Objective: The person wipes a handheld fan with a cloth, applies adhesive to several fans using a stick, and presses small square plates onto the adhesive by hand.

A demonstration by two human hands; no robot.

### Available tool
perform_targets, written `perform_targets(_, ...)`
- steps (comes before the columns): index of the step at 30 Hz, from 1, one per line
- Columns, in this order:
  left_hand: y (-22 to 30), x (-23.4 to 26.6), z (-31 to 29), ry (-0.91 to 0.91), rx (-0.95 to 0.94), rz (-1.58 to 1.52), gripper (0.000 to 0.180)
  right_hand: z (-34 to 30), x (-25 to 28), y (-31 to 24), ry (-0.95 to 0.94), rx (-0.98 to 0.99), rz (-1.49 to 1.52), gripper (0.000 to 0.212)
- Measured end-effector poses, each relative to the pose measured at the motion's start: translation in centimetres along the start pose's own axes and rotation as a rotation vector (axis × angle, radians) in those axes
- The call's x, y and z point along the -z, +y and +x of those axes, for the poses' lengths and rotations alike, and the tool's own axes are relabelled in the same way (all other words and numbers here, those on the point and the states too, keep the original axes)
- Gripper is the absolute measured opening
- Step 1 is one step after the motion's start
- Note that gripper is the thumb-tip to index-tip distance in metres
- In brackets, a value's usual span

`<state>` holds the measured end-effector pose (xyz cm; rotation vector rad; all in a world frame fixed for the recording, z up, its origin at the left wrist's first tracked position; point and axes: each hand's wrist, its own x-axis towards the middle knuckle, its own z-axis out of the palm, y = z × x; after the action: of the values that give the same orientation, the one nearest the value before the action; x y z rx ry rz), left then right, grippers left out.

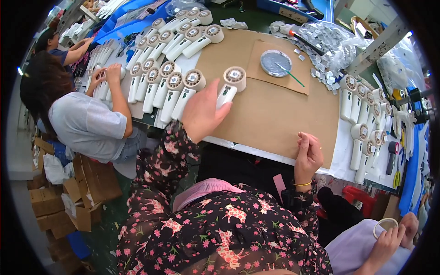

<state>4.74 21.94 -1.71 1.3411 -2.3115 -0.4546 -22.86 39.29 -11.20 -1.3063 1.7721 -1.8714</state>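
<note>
One white handheld fan (235, 77) is seen over a brown sheet (275, 121), its handle (227, 93) met by the partly open left hand (205, 111); whether it is gripped cannot be told. The right hand (309, 155) is loosely curled, any contents hidden.

Left hand (203, 112) spread, right hand (308, 156) curled
</note>
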Motion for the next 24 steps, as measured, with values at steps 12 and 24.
perform_targets(12,-2.9,-0.4,19.4,-0.295,-0.182,0.492,0.053,0.0,0.0,-0.6,0.016,-0.001,0.011,0.012)
perform_targets(24,-6.1,-1.0,24.2,-0.458,-0.049,0.72,0.043,0.0,0.1,-0.9,-0.009,0.008,-0.012,0.013)
